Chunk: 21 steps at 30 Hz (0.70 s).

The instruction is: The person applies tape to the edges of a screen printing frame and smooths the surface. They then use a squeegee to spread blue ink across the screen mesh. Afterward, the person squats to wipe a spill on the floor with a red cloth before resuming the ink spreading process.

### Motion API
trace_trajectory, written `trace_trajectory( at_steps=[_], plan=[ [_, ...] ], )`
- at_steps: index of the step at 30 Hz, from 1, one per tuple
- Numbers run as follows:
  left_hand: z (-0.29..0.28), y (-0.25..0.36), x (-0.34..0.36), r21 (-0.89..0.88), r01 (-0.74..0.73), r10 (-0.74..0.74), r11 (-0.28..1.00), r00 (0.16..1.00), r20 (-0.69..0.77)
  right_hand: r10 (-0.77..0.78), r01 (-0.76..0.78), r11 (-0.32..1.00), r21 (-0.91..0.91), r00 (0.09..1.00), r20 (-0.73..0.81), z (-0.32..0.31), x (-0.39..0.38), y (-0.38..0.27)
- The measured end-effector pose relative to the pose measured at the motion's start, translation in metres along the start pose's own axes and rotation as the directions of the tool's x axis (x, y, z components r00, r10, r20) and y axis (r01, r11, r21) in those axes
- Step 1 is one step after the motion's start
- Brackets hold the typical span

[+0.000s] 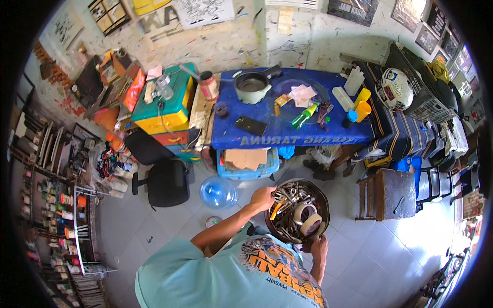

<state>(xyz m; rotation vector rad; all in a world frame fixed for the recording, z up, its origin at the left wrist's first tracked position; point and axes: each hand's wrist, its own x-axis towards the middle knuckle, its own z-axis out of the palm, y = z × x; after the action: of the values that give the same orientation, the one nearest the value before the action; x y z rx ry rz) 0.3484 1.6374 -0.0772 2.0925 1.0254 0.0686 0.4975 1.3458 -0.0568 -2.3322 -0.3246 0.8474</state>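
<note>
A round dark metal basin (325, 205) is in front of me, low over the tiled floor. It is heaped with metal hand tools (290, 197), two rolls of masking tape (311, 224) and a tool with an orange handle (276, 211). My left hand (263, 198) is closed on the basin's left rim. At the near right rim my right hand (319, 246) also grips the basin, its fingers partly hidden.
A blue-covered table (231, 134) holds a pot (251, 86), a green bottle (305, 116) and a phone (251, 125). Nearby stand a black office chair (167, 183), a large clear water bottle (219, 193), a blue crate (248, 173) and a dark wooden stool (393, 195).
</note>
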Motion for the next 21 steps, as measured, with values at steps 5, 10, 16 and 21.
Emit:
trace_trajectory(
  at_steps=[5,10,16,21],
  plan=[
    [-0.024,0.041,0.100,-0.106,0.091,-0.096,0.990,0.994,-0.044,-0.235,0.235,0.972,-0.015,0.972,-0.008,-0.041,0.141,-0.058],
    [-0.075,0.077,0.209,-0.143,0.008,-0.040,0.990,0.974,-0.221,-0.432,0.437,0.897,-0.067,0.898,0.079,-0.086,0.268,-0.166],
    [-0.135,0.112,0.391,-0.208,0.015,-0.107,0.978,0.892,-0.439,-0.183,0.151,0.979,0.138,0.950,0.253,-0.093,0.440,-0.316],
    [-0.154,0.116,0.545,-0.295,0.042,-0.209,0.954,0.801,-0.560,-0.167,0.126,0.984,0.127,0.904,0.393,-0.064,0.601,-0.402]
  ],
)
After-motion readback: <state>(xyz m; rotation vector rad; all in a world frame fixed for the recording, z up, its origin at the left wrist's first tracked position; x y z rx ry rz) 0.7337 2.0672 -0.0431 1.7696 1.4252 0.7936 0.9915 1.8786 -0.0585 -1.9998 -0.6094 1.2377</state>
